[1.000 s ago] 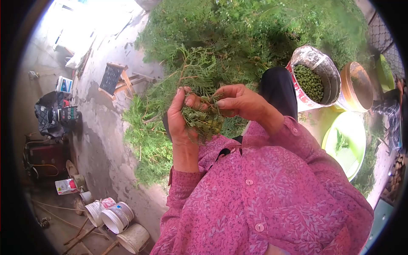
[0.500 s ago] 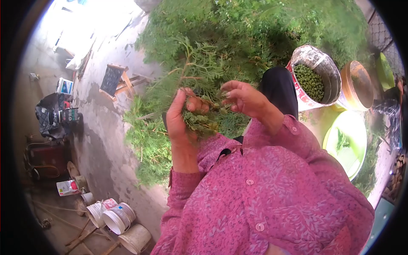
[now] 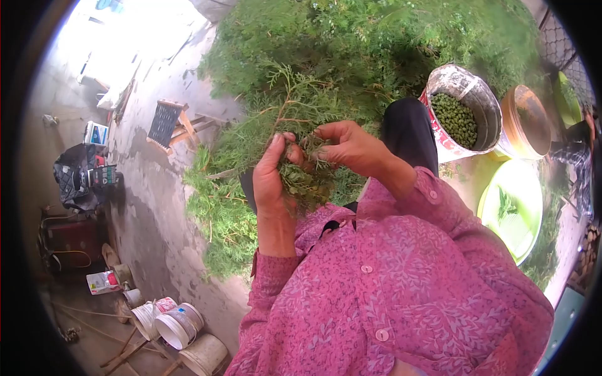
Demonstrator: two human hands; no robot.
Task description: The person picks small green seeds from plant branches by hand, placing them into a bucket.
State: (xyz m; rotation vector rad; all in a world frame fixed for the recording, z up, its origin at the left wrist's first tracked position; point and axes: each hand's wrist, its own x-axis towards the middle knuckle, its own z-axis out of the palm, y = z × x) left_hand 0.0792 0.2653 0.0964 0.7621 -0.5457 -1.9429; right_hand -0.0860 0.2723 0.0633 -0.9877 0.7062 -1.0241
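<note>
Crowding fingers (image 3: 326,150): sprig (image 3: 304,182), branch pile (image 3: 351,56)

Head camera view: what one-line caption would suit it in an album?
Left hand grips a green sprig while right hand plucks it, bucket of green berries nearby.

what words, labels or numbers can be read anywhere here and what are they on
None can be read.
Blue and white box by the wall: print too blurred to read.
Red and white packet on the ground: print too small to read.
White buckets: a coloured label, unreadable.
Bucket of green seeds: red and white outside, no legible text.
</note>
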